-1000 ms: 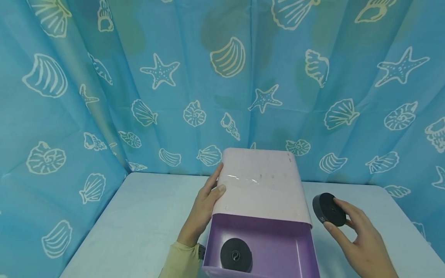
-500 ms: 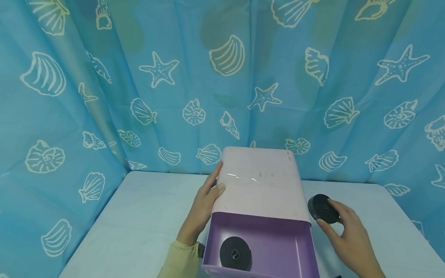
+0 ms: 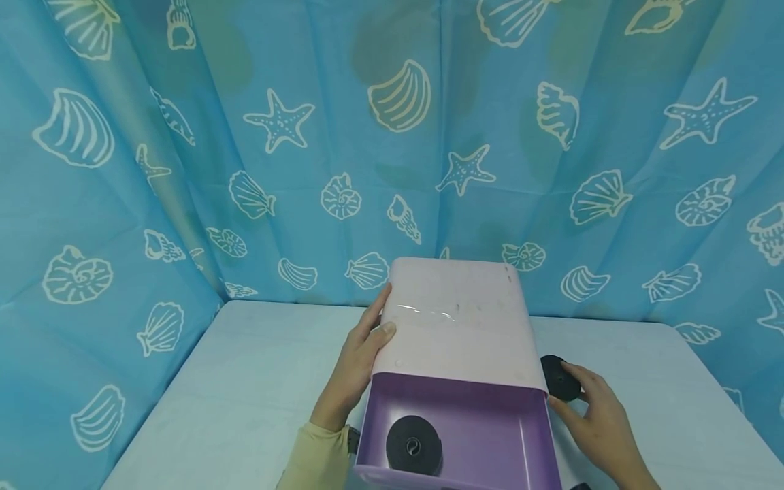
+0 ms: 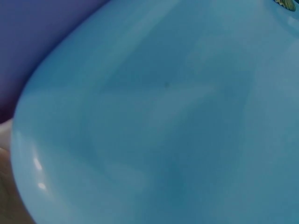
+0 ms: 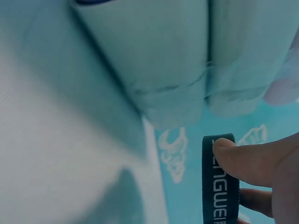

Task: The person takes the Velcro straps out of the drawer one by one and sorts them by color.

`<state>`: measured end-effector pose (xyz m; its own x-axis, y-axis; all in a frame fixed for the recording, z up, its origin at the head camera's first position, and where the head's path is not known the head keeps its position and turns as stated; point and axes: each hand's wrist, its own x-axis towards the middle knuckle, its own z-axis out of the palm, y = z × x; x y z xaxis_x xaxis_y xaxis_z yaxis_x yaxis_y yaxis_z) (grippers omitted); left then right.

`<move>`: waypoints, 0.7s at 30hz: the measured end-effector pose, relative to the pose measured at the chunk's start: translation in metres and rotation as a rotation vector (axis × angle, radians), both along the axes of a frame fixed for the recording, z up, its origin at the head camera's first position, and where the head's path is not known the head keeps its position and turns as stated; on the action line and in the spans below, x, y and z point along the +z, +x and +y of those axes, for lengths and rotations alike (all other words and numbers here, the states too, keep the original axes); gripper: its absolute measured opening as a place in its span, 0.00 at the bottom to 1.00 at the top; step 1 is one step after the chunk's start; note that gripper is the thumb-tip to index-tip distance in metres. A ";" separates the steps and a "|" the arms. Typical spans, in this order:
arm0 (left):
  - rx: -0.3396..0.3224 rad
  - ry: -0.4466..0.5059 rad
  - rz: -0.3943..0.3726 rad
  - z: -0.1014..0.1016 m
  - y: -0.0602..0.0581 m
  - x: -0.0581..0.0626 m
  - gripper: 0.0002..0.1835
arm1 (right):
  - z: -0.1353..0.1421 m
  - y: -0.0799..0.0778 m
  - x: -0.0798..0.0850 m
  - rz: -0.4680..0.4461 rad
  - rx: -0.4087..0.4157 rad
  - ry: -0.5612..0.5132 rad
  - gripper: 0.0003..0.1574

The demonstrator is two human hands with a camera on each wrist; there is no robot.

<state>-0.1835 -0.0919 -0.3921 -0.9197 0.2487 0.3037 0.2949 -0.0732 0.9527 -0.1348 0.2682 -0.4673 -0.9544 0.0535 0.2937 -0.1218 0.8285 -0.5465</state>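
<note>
I'm watching the right hand pinching a black roll that brushing the box, which the outstretched left hand is steadying, could dislodge.

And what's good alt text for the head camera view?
A right hand grips a black roll beside a pink box with an open purple drawer; the left hand rests against the box's other side. A second black roll lies inside the drawer; a patterned blue curtain hangs behind.
</note>
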 end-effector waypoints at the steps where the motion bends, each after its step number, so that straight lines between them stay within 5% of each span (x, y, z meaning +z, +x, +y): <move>1: -0.001 -0.001 0.003 0.000 0.000 0.000 0.30 | 0.001 -0.001 -0.003 0.003 -0.002 -0.001 0.42; 11: -0.004 -0.010 0.004 0.000 0.001 -0.001 0.31 | 0.009 -0.007 -0.031 0.064 0.022 -0.005 0.41; 21: -0.003 -0.014 -0.004 0.000 0.000 -0.002 0.31 | 0.011 -0.007 -0.041 -0.060 -0.013 -0.045 0.41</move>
